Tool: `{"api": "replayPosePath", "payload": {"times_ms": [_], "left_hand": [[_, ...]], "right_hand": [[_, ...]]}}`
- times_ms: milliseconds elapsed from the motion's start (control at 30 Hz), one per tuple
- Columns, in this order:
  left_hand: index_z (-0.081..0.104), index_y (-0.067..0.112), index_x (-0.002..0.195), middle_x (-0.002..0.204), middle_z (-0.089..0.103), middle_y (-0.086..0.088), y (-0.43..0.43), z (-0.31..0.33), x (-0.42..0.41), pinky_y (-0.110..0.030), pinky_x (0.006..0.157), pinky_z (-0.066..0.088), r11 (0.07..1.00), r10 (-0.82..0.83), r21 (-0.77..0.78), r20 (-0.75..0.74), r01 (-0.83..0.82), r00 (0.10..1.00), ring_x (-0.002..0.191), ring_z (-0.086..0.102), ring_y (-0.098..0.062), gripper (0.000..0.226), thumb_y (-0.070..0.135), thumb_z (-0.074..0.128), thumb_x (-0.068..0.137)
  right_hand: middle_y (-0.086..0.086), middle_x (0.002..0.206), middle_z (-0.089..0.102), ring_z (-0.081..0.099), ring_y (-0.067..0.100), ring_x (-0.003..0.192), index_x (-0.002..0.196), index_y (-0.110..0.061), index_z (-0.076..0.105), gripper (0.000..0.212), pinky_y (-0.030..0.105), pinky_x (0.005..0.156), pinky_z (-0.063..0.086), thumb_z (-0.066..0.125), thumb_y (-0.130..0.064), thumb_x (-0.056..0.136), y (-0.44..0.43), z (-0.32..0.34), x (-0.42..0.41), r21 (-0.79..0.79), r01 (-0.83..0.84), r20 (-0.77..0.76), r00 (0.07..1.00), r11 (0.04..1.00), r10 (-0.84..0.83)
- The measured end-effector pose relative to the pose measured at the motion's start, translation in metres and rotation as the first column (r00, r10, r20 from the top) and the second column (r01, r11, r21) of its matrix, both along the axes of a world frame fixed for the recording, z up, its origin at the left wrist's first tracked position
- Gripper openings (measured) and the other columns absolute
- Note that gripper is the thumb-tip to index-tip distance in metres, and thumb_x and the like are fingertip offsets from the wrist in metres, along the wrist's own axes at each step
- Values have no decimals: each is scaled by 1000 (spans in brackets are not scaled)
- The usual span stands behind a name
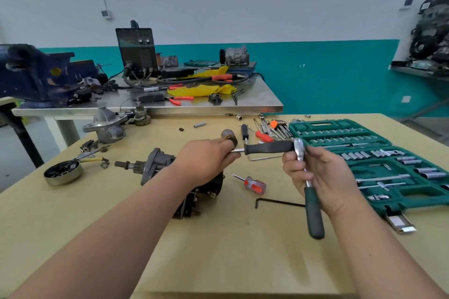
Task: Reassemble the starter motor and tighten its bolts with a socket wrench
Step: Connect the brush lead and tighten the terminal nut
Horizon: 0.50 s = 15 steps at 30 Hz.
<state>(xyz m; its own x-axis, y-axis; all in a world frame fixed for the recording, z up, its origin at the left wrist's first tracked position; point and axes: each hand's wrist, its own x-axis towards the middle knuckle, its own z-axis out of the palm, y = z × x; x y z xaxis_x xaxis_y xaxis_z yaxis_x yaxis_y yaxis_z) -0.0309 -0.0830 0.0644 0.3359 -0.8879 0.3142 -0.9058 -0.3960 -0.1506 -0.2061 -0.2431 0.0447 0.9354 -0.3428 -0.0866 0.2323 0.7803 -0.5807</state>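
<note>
The starter motor (158, 165) lies on its side on the wooden table (218, 250), its pinion shaft pointing left, partly hidden by my left forearm. Just above it, my left hand (206, 160) grips the metal shaft of a black-handled driver (268, 148). The driver's handle end meets the chrome head of the socket wrench (299, 147). My right hand (318, 175) holds that wrench by its shank, and the green grip (314, 213) hangs toward me. Both tools are held above the table, to the right of the motor.
An open green socket case (388, 192) fills the right side. A small red screwdriver (255, 185) and a black hex key (279, 202) lie between my hands. A metal end cap (63, 172), a grey housing (107, 125) and loose small parts sit at the left. A steel bench (243, 107) stands behind.
</note>
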Motion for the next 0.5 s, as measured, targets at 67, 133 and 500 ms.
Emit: {"api": "replayPosePath", "payload": {"times_ms": [67, 133, 500], "left_hand": [[51, 20, 106, 88, 47, 6, -1, 1, 7, -31, 58, 36, 1000, -18, 17, 2, 18, 1000, 74, 49, -17, 35, 47, 29, 103], [53, 17, 107, 90, 51, 3, -2, 0, 13, -31, 58, 36, 996, -82, -32, 26, 83, 996, 73, 46, -17, 35, 45, 32, 103], [54, 7, 110, 79, 51, -1, -62, 4, -10, -30, 51, 36, 948, 194, -103, -561, -301, 804, 68, 53, -22, 29, 27, 34, 106]], "right_hand": [[7, 66, 53, 45, 7, 43, 89, -6, 55, 16, 12, 29, 33, 51, -18, 78, 0, 3, 1, 16, 26, -17, 1000, 1000, -26], [6, 64, 53, 44, 7, 39, 86, -7, 56, 17, 13, 26, 31, 49, -20, 80, -1, 3, 1, -32, 19, -40, 999, 999, -21], [11, 76, 64, 57, 15, 49, 92, -8, 64, 14, 24, 40, 45, 49, -10, 93, -57, -10, 8, -684, -18, -445, 803, 729, -397]]}}
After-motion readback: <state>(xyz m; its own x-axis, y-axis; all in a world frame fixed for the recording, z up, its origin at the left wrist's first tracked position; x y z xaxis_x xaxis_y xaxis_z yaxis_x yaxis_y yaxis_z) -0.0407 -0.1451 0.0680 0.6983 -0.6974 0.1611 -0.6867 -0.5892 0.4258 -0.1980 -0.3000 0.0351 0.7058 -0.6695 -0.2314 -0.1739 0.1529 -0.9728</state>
